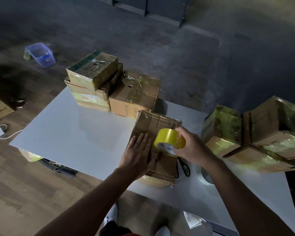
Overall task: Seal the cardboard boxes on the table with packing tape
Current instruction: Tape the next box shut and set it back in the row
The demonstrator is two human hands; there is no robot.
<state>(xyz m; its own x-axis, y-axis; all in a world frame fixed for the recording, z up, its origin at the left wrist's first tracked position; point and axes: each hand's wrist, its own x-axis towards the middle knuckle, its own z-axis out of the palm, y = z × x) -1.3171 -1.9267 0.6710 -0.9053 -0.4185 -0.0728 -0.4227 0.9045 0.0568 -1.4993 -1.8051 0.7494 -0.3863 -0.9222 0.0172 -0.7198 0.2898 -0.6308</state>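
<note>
Brown cardboard box [153, 132] at the near middle of a white table [71, 133], among boxes already taped.

Far left, a translucent blue plastic bin [40, 54] lies on the dark floor beyond the table. At the table's far edge stands a stack of taped cardboard boxes [92, 79], with a single taped carton [134, 94] touching its right side. Nearer the viewer, the left hand [138, 155] lies flat on the brown cardboard box, fingers straight and together, pressing its top. Just right of it, the right hand [191, 145] curls its fingers round a yellow roll of packing tape [169, 140], held against the same top. Black-handled scissors [184, 166] lie beside the box. A cluster of tape-wrapped boxes [254, 133] fills the right edge.
</note>
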